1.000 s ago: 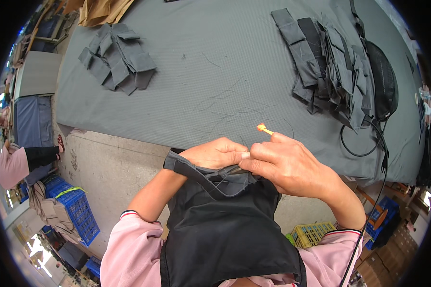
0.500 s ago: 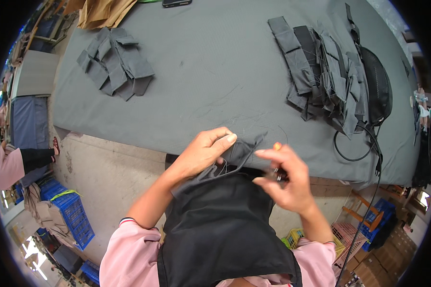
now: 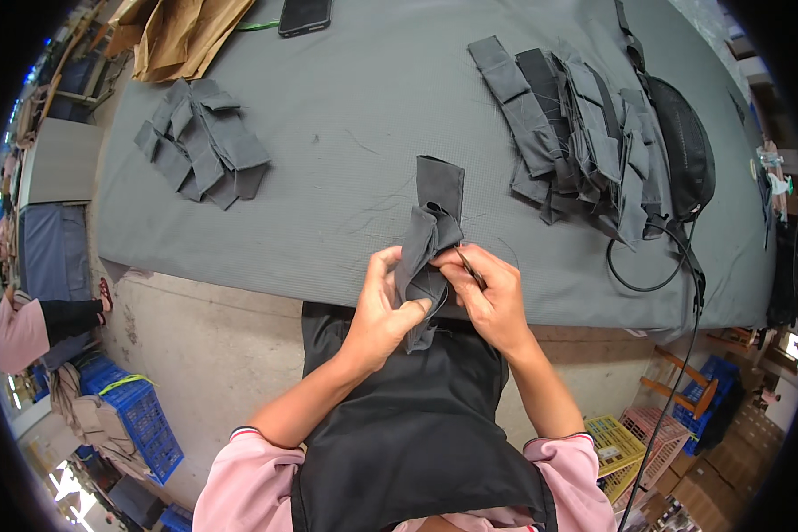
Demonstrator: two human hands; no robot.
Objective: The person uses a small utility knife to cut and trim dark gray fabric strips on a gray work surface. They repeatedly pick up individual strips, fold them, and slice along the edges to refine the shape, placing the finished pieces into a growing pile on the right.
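In my left hand (image 3: 383, 312) is a folded grey fabric strip (image 3: 440, 184), gripped between thumb and fingers at the table's near edge. Its far end lies out on the table, and a short end hangs toward my apron. My right hand (image 3: 490, 297) is closed around small dark thread snips (image 3: 473, 269), mostly hidden by the fingers. The right fingertips meet the strip's right side, close to the left thumb. Loose threads show around the fabric.
A pile of grey strips (image 3: 202, 146) lies at left, a bigger pile (image 3: 572, 124) at right. Beside that sit a black pouch (image 3: 680, 146) and a cable (image 3: 625, 282). Brown paper (image 3: 182, 40) and a phone (image 3: 305, 16) are at the back. Crates (image 3: 146, 426) flank the table.
The strip is turned and now stretches away across the table edge. My right hand has come in from the right to the fabric, and my left hand has shifted slightly nearer.
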